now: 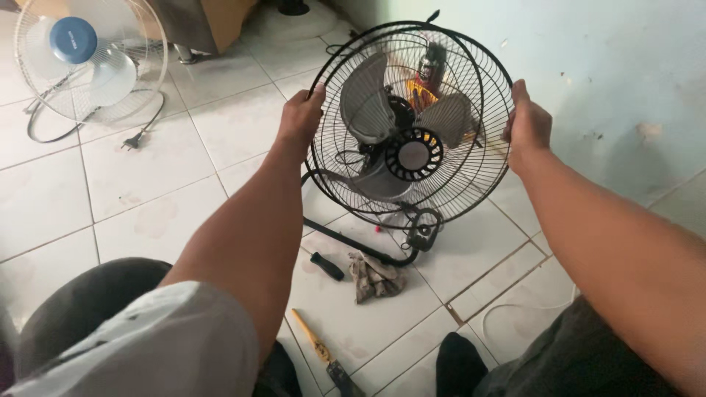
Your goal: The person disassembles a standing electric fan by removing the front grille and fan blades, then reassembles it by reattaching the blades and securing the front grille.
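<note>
A black floor fan (412,125) with a round wire cage and grey blades stands on the white tile floor in front of me. My left hand (300,116) grips the left rim of the front wire guard. On the right rim, my right hand (526,126) holds the same guard. The black hub disc (414,154) sits at the centre of the guard. The fan's black tube stand (353,239) rests on the tiles below.
A white fan (88,59) with a blue hub lies at the far left, its cord and plug (132,141) trailing on the floor. A crumpled rag (373,276), a black-handled tool (326,265) and a yellow-handled tool (316,344) lie near my knees. A pale wall rises at right.
</note>
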